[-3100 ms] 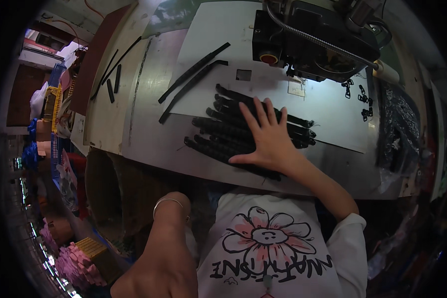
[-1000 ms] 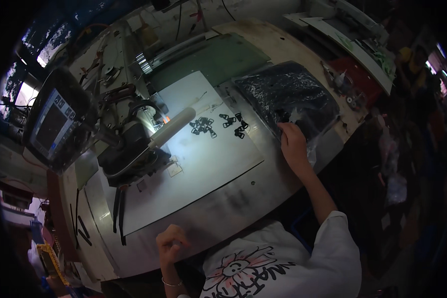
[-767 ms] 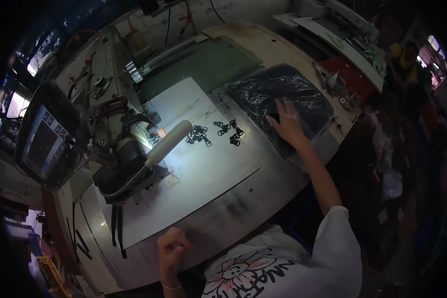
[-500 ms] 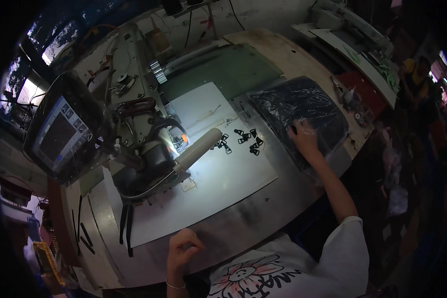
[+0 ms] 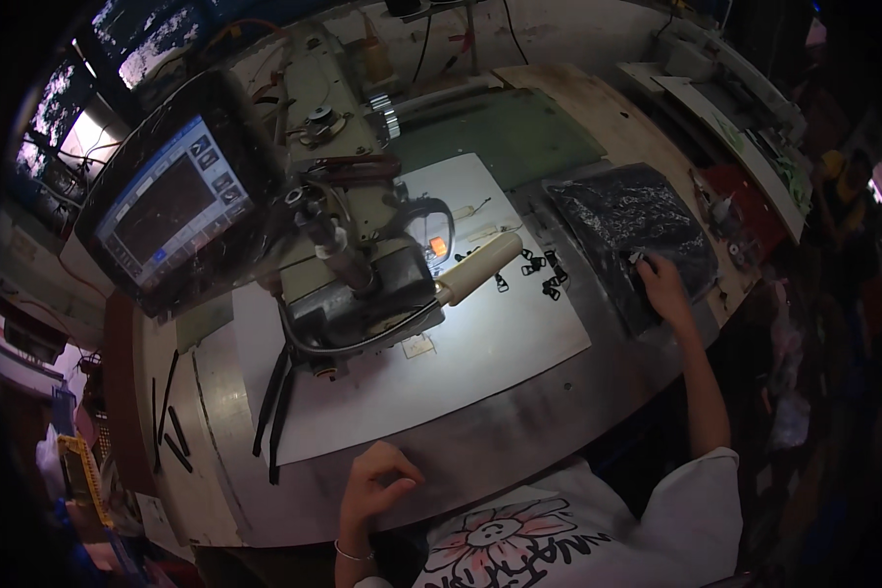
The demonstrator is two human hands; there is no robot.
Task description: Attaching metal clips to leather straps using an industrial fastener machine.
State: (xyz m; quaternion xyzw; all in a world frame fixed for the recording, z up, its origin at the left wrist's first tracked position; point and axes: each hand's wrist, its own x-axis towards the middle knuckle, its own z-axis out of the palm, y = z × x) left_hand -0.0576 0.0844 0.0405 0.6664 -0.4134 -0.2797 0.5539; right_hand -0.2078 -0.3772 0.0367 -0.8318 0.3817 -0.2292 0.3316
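Observation:
My right hand point(image 5: 662, 284) reaches out to the right and rests on a crinkled black plastic bag point(image 5: 617, 220) lying on the metal tabletop point(image 5: 519, 431); its fingers touch the bag's near edge. My left hand point(image 5: 377, 482) hovers at the table's front edge, fingers curled in toward the thumb, with nothing visible in it. Between the hands lies a white sheet point(image 5: 480, 353) under an industrial sewing machine point(image 5: 353, 255). Several small black buckles point(image 5: 544, 274) lie on the sheet, left of the bag.
A control panel with a screen point(image 5: 171, 206) stands at the machine's left. Long black straps point(image 5: 272, 412) lie by the sheet's left edge, more short strips point(image 5: 167, 431) farther left. A green mat point(image 5: 500, 137) and wooden boards sit behind. Another person point(image 5: 848, 196) is at far right.
Three seconds ago my right hand lay on a pile of black straps; it has since moved to the black bag on the right and stays there. The view swings slightly; my left hand uncurls a little.

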